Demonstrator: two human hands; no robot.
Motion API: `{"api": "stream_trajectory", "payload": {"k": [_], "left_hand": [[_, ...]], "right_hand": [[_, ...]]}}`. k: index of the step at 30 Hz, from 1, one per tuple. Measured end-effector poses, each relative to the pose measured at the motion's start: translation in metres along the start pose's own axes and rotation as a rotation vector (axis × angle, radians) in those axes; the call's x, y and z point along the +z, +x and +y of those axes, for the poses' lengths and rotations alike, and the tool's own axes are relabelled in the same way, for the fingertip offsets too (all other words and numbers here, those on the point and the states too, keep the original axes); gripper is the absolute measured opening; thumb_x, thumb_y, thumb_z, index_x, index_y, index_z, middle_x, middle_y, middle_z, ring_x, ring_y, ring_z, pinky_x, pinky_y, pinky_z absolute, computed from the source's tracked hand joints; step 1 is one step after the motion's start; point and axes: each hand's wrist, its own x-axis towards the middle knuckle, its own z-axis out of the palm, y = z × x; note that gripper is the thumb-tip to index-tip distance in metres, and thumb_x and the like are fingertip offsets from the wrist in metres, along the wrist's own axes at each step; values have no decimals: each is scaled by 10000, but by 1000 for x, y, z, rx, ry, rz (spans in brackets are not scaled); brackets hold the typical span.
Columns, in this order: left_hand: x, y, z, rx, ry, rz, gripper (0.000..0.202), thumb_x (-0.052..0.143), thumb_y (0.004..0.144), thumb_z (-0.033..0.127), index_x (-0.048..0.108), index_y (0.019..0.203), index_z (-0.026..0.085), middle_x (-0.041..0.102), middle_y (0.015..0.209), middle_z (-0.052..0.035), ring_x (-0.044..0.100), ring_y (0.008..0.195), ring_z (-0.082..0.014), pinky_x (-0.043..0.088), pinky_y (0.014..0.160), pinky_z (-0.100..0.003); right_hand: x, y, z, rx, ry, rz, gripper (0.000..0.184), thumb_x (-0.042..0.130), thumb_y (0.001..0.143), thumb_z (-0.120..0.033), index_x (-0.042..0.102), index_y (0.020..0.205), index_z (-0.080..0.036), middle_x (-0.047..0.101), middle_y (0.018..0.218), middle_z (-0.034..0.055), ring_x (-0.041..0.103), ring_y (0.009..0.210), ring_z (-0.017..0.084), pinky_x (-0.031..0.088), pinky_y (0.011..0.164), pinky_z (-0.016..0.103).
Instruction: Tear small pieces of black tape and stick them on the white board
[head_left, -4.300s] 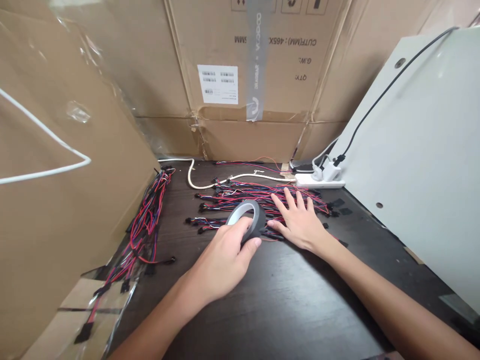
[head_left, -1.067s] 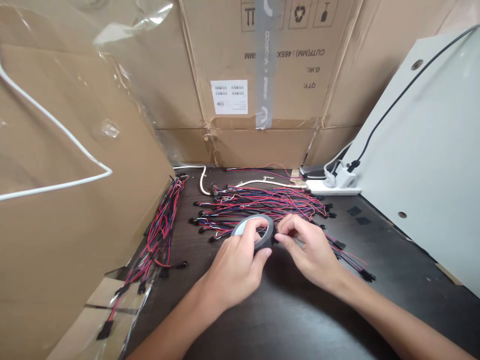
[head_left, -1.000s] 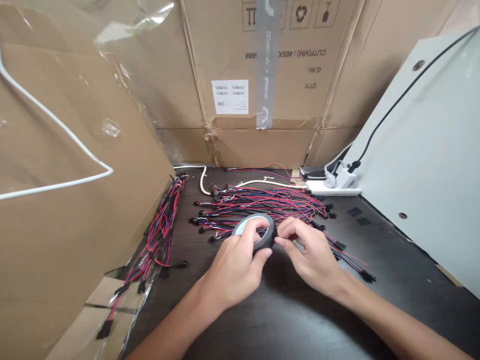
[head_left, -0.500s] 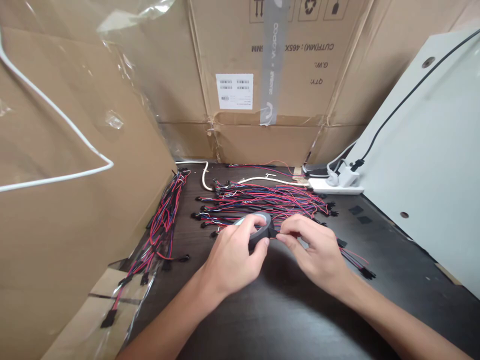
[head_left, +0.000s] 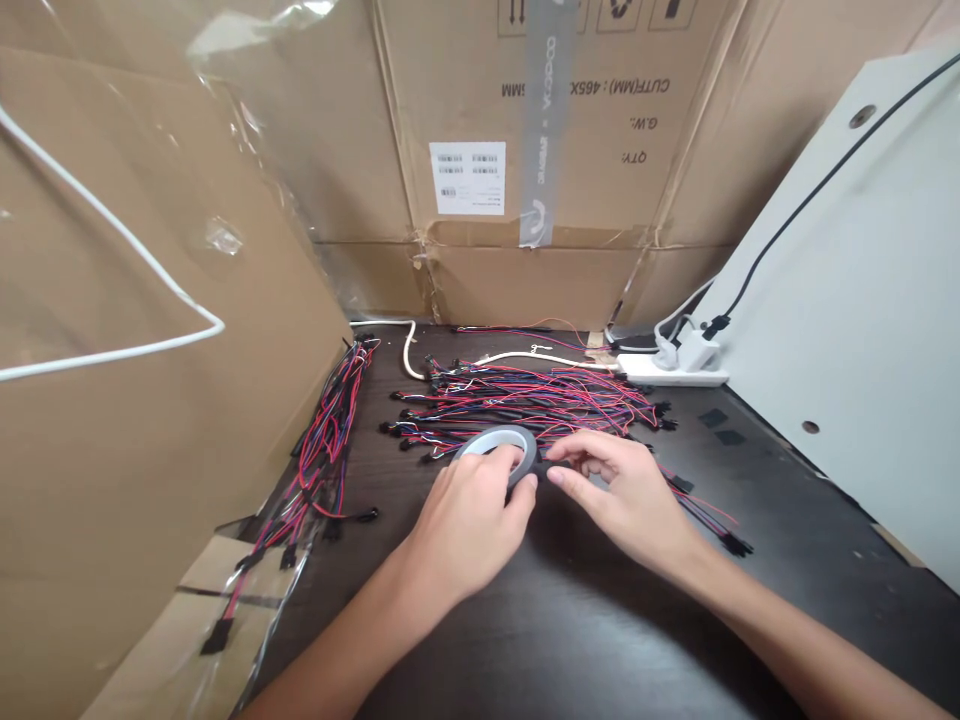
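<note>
My left hand [head_left: 469,525] grips a roll of black tape [head_left: 499,445] with a pale core, resting it on the dark table near the front of a loose pile of red, blue and black wires with black connectors [head_left: 525,395]. My right hand [head_left: 622,490] is just to the right of the roll. Its thumb and forefinger are at a short dark strip by the roll's edge, probably the tape's free end [head_left: 546,459]. Whether they pinch it is hard to see.
A second wire bundle [head_left: 322,460] lies along a leaning cardboard sheet [head_left: 150,400] on the left. A white power strip [head_left: 671,372] and white cable [head_left: 525,358] stand at the back, before cardboard boxes [head_left: 525,285]. A pale panel [head_left: 840,260] leans at the right.
The tape roll has tilted, showing more of its pale core. My right hand's fingers have loosened slightly from the tight pinch at the roll's edge. The view has shifted only slightly.
</note>
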Motion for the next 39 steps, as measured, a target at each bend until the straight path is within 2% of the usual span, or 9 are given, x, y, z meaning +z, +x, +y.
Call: {"api": "stream_trajectory", "payload": {"k": [4, 12, 15, 18, 21, 28, 33, 36, 39], "left_hand": [[2, 0, -3, 47, 35, -16, 189, 421, 925, 270, 591, 925, 188, 656, 863, -41, 603, 797, -227, 380, 689, -327], [3, 1, -5, 95, 57, -18, 139, 455, 917, 265, 559, 868, 187, 637, 820, -22, 590, 748, -206, 347, 637, -311], [3, 1, -4, 94, 47, -36, 123, 468, 912, 254, 563, 871, 188, 645, 824, -17, 593, 730, -193, 335, 617, -302], [4, 1, -4, 79, 63, -49, 128, 471, 914, 255, 580, 916, 189, 661, 870, -27, 622, 790, -208, 362, 645, -308], [7, 2, -4, 78, 109, -55, 157, 454, 923, 271, 586, 951, 190, 667, 909, -42, 643, 860, -232, 391, 684, -321], [5, 4, -4, 68, 212, 2, 169, 438, 907, 269, 584, 864, 197, 663, 800, -23, 645, 780, -226, 364, 644, -321], [4, 5, -5, 109, 210, -11, 188, 418, 920, 262, 580, 852, 195, 660, 814, -19, 628, 766, -213, 342, 631, -318], [5, 4, -6, 122, 189, -21, 186, 417, 919, 251, 584, 865, 190, 666, 843, -23, 625, 780, -211, 343, 637, -318], [5, 3, -5, 128, 176, -36, 190, 407, 916, 238, 580, 857, 185, 663, 845, -31, 617, 776, -210, 340, 634, -318]], "right_hand": [[1, 0, -4, -20, -80, -40, 63, 592, 795, -193, 563, 743, -171, 580, 666, -12, 492, 569, 112, 385, 537, 233], [1, 1, -1, -146, -178, -57, 171, 577, 847, -184, 491, 701, -162, 550, 648, -14, 476, 579, 101, 360, 547, 215], [1, 1, 0, -97, -193, -70, 34, 578, 826, -138, 556, 812, -159, 543, 644, -25, 486, 573, 104, 368, 551, 218], [2, 1, 0, -55, -235, -83, 127, 585, 809, -116, 605, 927, -158, 532, 620, -34, 487, 556, 111, 367, 547, 224], [3, 0, 0, -76, -253, -92, 47, 596, 807, -111, 609, 803, -157, 601, 682, -4, 517, 595, 116, 385, 578, 231], [4, -1, 3, -248, -231, -119, 236, 445, 833, -41, 654, 824, -149, 610, 695, 18, 530, 609, 111, 387, 607, 233], [2, -3, 5, -167, -290, -179, 117, 547, 832, -175, 663, 815, -164, 553, 661, 6, 489, 597, 120, 361, 581, 250], [2, -4, 5, -145, -289, -181, 155, 550, 876, -237, 662, 791, -172, 580, 755, 31, 526, 693, 145, 399, 634, 272], [4, -4, 5, -188, -278, -139, 183, 525, 899, -203, 632, 756, -161, 590, 930, 73, 553, 838, 170, 440, 732, 300]]}}
